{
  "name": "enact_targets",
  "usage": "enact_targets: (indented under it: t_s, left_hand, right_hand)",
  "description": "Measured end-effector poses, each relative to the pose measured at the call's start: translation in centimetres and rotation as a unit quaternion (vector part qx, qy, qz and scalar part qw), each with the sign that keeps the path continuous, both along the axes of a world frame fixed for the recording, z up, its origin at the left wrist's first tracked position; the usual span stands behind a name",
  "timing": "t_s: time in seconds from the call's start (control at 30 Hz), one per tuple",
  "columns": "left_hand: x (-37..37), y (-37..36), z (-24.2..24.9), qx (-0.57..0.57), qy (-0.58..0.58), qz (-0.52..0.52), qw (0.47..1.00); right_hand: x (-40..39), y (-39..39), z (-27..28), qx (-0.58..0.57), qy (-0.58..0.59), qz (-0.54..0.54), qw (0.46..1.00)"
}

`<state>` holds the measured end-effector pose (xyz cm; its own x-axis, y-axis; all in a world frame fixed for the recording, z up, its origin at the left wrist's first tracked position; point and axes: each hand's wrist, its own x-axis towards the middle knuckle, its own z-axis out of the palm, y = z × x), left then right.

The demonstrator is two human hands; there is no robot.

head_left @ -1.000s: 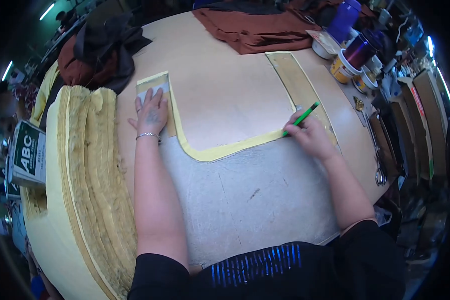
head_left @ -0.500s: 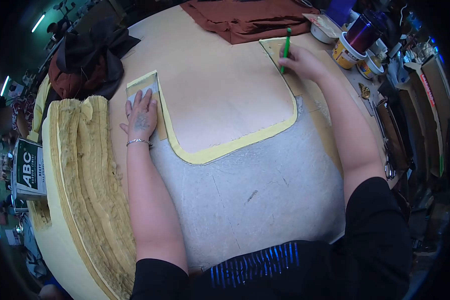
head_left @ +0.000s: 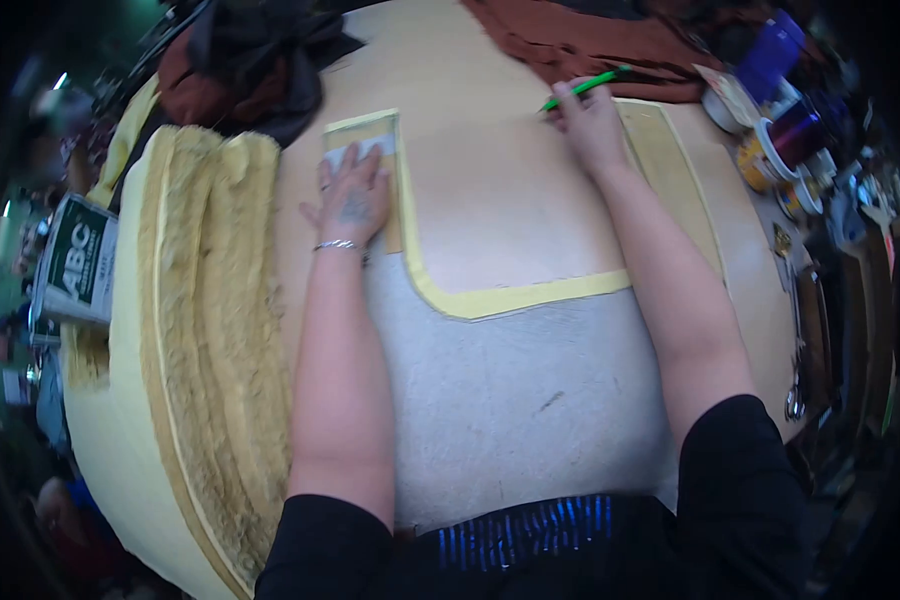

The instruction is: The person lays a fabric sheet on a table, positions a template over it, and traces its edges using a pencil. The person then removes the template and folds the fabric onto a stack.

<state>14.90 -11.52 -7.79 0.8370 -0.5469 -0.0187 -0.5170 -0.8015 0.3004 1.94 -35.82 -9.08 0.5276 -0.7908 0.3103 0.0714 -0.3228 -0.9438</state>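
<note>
A U-shaped grey template point(head_left: 490, 400) with cardboard upper arms lies flat in front of me, a yellow strip point(head_left: 510, 298) running along its inner cutout. My left hand point(head_left: 355, 195) rests flat on the template's left arm, fingers spread. Above the tan sheet point(head_left: 500, 200) that shows in the cutout, near the right arm's top, is my right hand point(head_left: 592, 125). Its fingers are closed round a green pen point(head_left: 595, 82), tilted nearly level with its tip toward the left.
Thick shaggy yellow padding point(head_left: 220, 300) stands at the left beside an ABC rubber cement can point(head_left: 78, 258). Dark and brown cloth point(head_left: 250, 75) is heaped at the upper left; brown fabric point(head_left: 610, 45) lies at the back. Tubs point(head_left: 760, 160) and scissors point(head_left: 794, 390) are on the right.
My right hand has come off the template's right arm and moved left over the cutout. The pen went from upright to nearly level. My left hand stays on the template; the view has shifted.
</note>
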Motion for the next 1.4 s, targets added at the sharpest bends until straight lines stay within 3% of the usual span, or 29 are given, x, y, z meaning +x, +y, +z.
enact_targets:
  t_s: [0.1, 0.2, 0.43, 0.63, 0.83, 1.03, 1.13, 1.4]
  left_hand:
    - [-0.3, 0.0, 0.5, -0.012, 0.011, -0.006, 1.0]
    - [-0.3, 0.1, 0.4, -0.016, 0.013, -0.006, 1.0]
    - [-0.3, 0.3, 0.4, -0.03, 0.018, -0.01, 0.999]
    - [-0.3, 0.2, 0.5, -0.03, 0.02, -0.011, 0.999]
    - [-0.4, 0.3, 0.5, -0.026, 0.018, -0.014, 0.999]
    - [-0.3, 0.3, 0.3, -0.035, 0.017, -0.012, 0.999]
    - [-0.2, 0.2, 0.4, -0.031, 0.017, -0.013, 0.999]
    - [-0.1, 0.2, 0.0, -0.025, 0.01, -0.01, 1.0]
  right_hand:
    - [4.8, 5.6, -1.4, -0.02, 0.004, 0.13, 0.991]
    - [8.6, 8.0, -1.5, 0.006, -0.013, 0.106, 0.994]
    - [11.4, 9.8, -1.5, -0.055, 0.031, 0.085, 0.994]
    - [8.8, 12.5, 0.0, -0.216, 0.061, 0.071, 0.972]
    - [9.7, 11.4, -0.2, -0.12, 0.049, 0.057, 0.99]
    - [10.4, 11.9, -0.1, -0.139, 0.043, 0.041, 0.989]
    - [8.4, 13.4, 0.6, -0.197, 0.092, 0.062, 0.974]
    - [-6.6, 20.3, 2.9, -0.252, 0.112, 0.288, 0.917]
